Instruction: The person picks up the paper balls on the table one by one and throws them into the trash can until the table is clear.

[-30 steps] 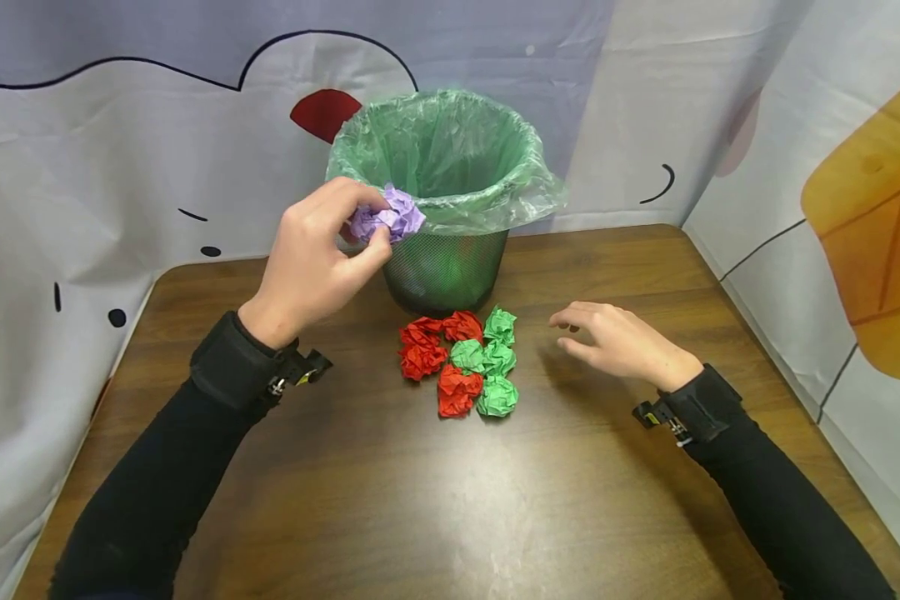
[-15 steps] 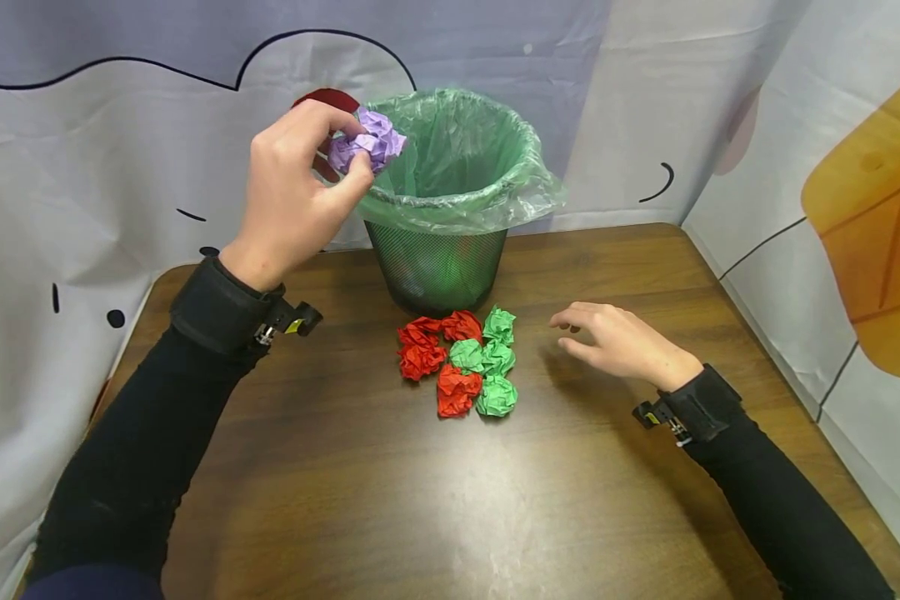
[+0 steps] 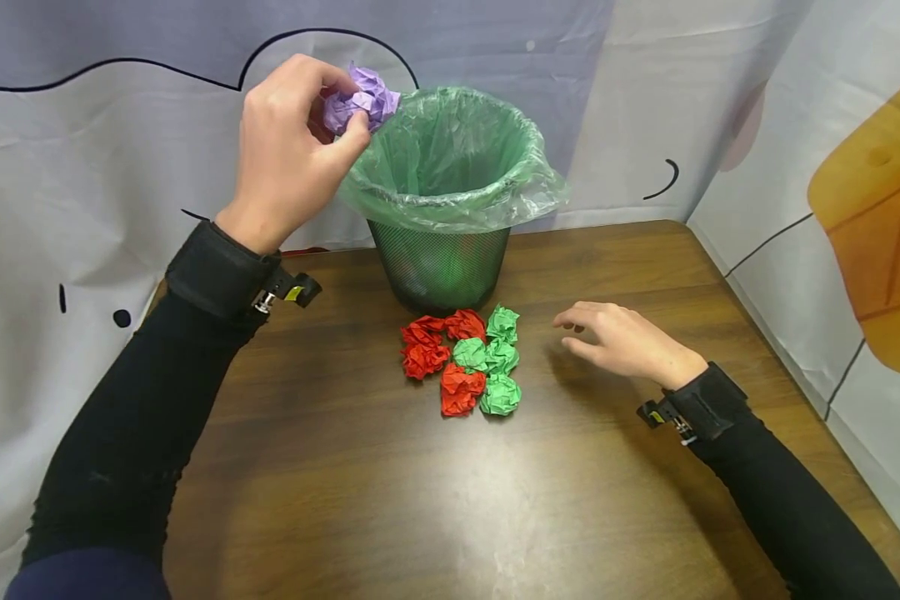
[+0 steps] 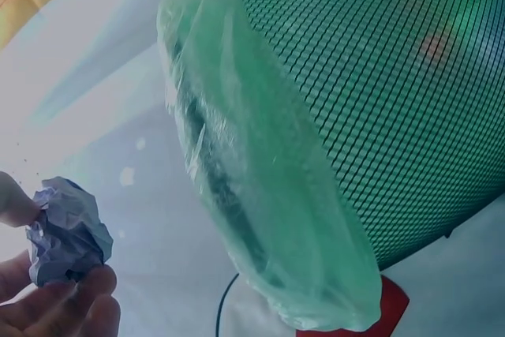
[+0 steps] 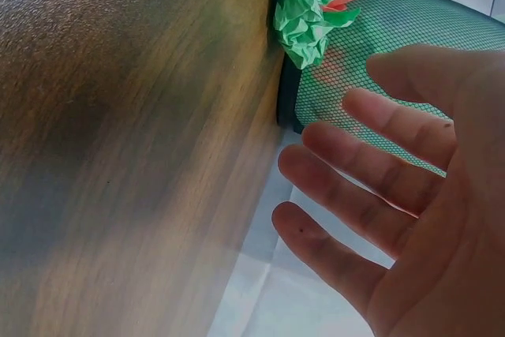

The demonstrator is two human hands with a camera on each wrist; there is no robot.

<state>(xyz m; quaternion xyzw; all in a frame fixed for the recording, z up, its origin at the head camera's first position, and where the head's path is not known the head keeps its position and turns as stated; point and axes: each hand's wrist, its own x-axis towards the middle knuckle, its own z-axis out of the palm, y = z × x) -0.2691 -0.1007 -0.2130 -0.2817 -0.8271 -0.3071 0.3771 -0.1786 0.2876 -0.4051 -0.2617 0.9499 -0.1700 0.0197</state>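
A crumpled purple paper ball (image 3: pixel 367 102) is pinched between the thumb and fingers of my left hand (image 3: pixel 288 150), raised at the upper left rim of the mesh trash bin (image 3: pixel 442 267). In the left wrist view the paper ball (image 4: pixel 69 230) hangs apart from the green bag (image 4: pixel 268 195) that lines the bin. Over the table, right of the paper balls, my right hand (image 3: pixel 618 337) holds nothing; its fingers are relaxed and spread in the right wrist view. Red paper balls (image 3: pixel 461 390) and green paper balls (image 3: pixel 501 393) lie clustered in front of the bin.
The bin stands at the back of the brown wooden table (image 3: pixel 330 483), against a printed cloth backdrop (image 3: pixel 142 150). The bag's edge (image 3: pixel 543 192) flares loosely outward on the right. Another cloth panel (image 3: pixel 787 167) borders the table's right side.
My left hand has risen and moved slightly left with the purple paper ball, from the bin's front to its upper left rim. My right hand and the clustered balls have stayed put.
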